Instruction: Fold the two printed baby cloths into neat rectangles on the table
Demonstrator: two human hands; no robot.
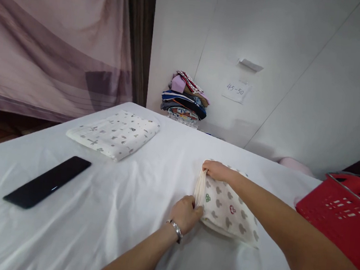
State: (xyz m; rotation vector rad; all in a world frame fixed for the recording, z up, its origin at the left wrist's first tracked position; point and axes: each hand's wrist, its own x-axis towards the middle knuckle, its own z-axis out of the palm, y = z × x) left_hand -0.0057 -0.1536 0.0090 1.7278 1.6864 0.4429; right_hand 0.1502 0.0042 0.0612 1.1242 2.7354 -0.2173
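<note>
A folded white cloth (224,205) with grey, green and red printed shapes lies on the white-sheeted surface in front of me. My left hand (186,214), with a silver bracelet at the wrist, grips the near corner of its layered edge. At the far corner of that same edge, my right hand (216,170) pinches the layers between its fingers. The edge between both hands is raised a little and shows several stacked layers. Farther left lies another folded white cloth (118,132) with small grey prints, apart from both hands.
A black phone (48,180) rests on the white sheet (90,237) at left. To the right stands a red plastic basket (339,218). Beyond the far edge is a stack of folded clothes (186,99) against white panels. A pinkish curtain (57,38) hangs at left.
</note>
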